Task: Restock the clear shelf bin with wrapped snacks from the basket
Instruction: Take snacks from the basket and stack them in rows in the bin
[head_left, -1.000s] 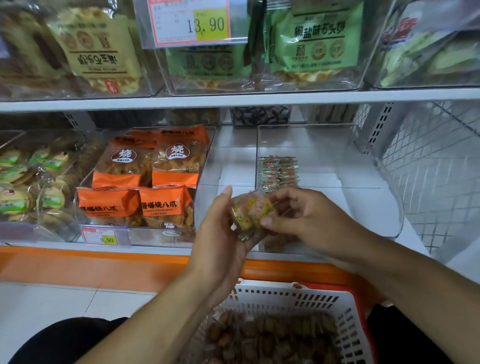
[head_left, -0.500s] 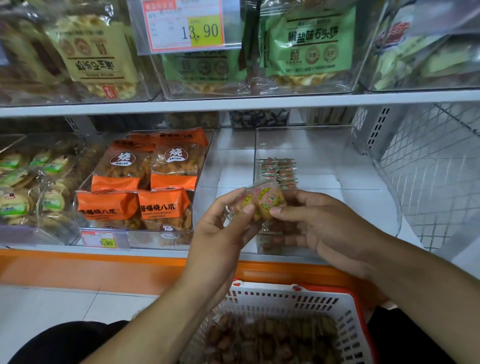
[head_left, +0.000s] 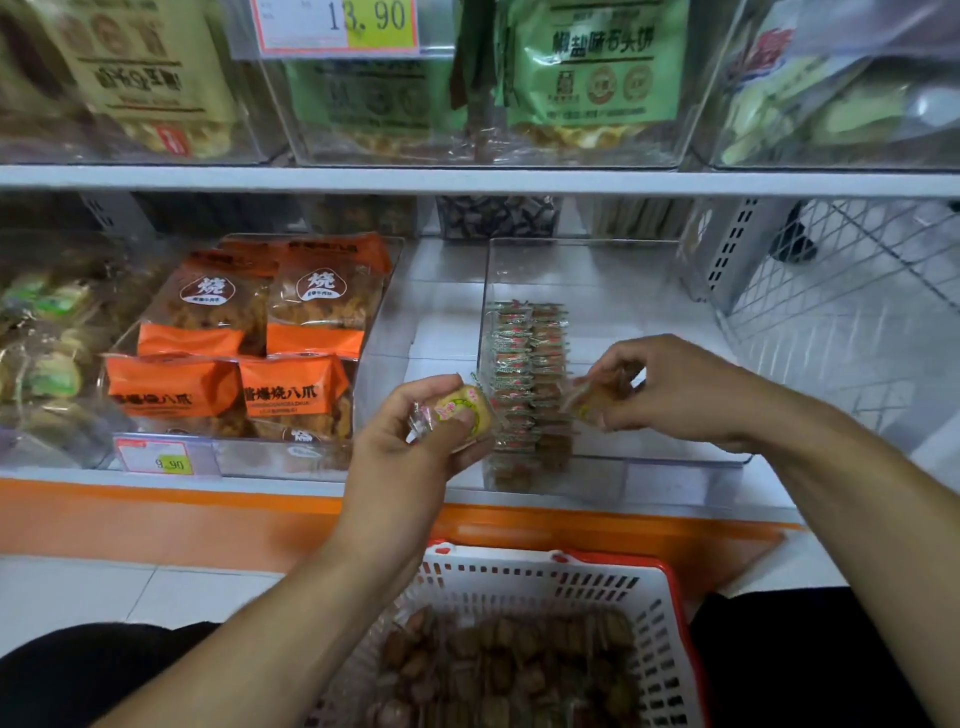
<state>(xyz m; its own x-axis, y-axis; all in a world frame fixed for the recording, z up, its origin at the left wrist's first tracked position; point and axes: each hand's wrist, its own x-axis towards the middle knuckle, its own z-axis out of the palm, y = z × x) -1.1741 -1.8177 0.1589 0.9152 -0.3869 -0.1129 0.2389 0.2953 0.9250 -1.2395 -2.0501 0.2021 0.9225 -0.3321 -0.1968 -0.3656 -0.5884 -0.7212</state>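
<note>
The left hand (head_left: 415, 441) pinched one wrapped snack (head_left: 462, 410) just outside the clear shelf bin (head_left: 675, 457), apparently held ready as the next piece. The right hand (head_left: 670, 389), inside the bin, gripped a second snack (head_left: 592, 405) beside the upright row of snacks (head_left: 530, 379) against the bin's left wall, presumably to extend that row. The basket (head_left: 519, 577) sat below the shelf edge, within easy reach, well stocked

Both bare forearms reach forward from the near edge, wrists level and hands apart. The left hand (head_left: 415, 436) is raised with its fingers and thumb curled round a wrapped snack (head_left: 462, 410). The right hand (head_left: 670, 392), further right, pinches another snack (head_left: 592, 402) in bent fingertips.
</note>
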